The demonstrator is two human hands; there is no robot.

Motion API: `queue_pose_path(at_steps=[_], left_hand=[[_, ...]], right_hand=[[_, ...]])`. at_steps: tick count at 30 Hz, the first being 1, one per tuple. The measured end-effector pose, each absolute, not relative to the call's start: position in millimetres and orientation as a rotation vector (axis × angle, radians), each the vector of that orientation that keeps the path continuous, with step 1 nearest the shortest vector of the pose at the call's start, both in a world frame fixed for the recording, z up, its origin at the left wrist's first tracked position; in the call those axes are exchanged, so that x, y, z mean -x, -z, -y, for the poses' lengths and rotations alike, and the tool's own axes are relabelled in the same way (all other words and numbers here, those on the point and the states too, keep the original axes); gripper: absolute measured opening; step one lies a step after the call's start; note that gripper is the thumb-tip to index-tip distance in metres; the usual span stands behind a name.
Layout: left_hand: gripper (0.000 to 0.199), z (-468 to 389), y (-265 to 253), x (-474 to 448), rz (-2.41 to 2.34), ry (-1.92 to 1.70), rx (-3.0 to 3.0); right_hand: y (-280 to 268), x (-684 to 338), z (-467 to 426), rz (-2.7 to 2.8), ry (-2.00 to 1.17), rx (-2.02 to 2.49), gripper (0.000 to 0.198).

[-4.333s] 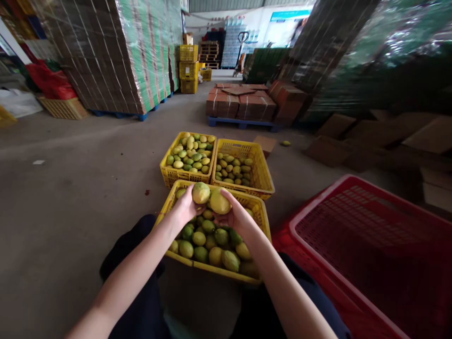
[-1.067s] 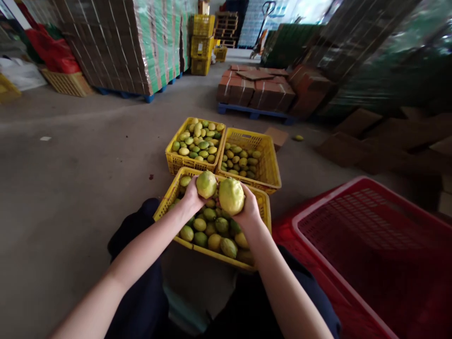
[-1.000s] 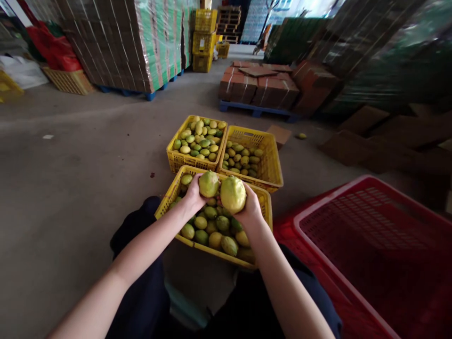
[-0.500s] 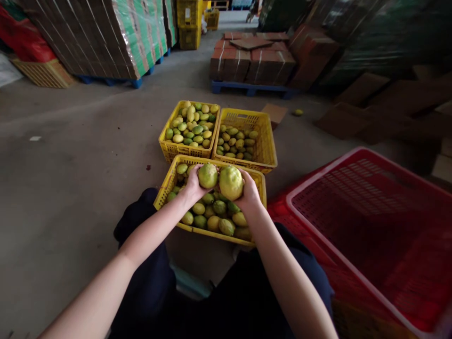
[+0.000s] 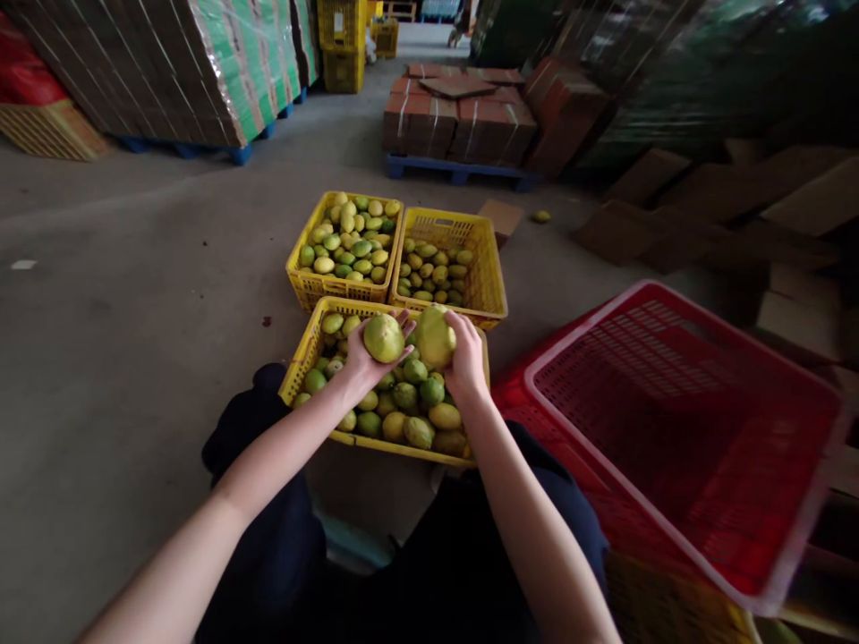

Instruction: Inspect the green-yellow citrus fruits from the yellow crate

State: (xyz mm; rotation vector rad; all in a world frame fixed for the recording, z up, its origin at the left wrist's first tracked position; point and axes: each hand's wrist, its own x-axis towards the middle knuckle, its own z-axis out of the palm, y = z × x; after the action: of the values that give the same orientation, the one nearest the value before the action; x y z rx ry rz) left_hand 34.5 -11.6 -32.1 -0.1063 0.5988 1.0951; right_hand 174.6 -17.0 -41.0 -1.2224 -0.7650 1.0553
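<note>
In my left hand (image 5: 360,365) a round yellow-green lemon (image 5: 384,338) rests on the palm, its fingers stretched out beneath and beside it. My right hand (image 5: 468,360) grips a larger, paler lemon (image 5: 435,338) from its right side, fingers curled over it. Both fruits are held close together above the near yellow crate (image 5: 403,451). Inside that crate lie many loose lemons (image 5: 420,433), green to yellow; my hands hide part of them.
Behind stand two more yellow crates, a fuller left one (image 5: 339,288) and a partly filled right one (image 5: 484,264). A red crate (image 5: 604,474) is at my right. Bundled cardboard (image 5: 497,130) sits on a blue pallet (image 5: 460,172). One lemon (image 5: 540,216) lies on the floor.
My left fingers have spread out under their lemon, and that lemon shows a different side. The right hand has turned its lemon, fingers now over its right side. The view has shifted slightly right.
</note>
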Motion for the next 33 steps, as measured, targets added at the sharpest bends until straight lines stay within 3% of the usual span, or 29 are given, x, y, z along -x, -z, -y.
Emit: queue_pose_path(at_steps=[4, 9, 12, 18, 25, 29, 33], left_hand=[[0.038, 16, 30, -35, -0.641, -1.114, 0.095], [0.032, 10, 30, -34, -0.662, -1.219, 0.051], [0.024, 8, 36, -28, -0.744, -1.202, 0.038], [0.028, 13, 44, -13, -0.766, -1.154, -0.082], [0.044, 9, 41, -16, -0.620, -0.986, -0.231], [0.040, 1, 32, -13, -0.590, -1.135, -0.161], [0.039, -10, 13, 6, -0.616, -1.323, -0.139]], right_hand=[[46, -157, 16, 1.267, -0.681, 1.335, 0.040], [55, -139, 21, 1.730, -0.605, 1.354, 0.055], [57, -137, 25, 1.871, -0.516, 1.320, 0.063], [46, -134, 40, 1.922, -0.346, 1.186, 0.059], [18, -134, 63, 1.886, -0.597, 0.880, 0.054], [10, -146, 69, 1.640, -0.836, 0.951, 0.056], [12, -159, 58, 1.525, -0.629, 1.178, 0.059]])
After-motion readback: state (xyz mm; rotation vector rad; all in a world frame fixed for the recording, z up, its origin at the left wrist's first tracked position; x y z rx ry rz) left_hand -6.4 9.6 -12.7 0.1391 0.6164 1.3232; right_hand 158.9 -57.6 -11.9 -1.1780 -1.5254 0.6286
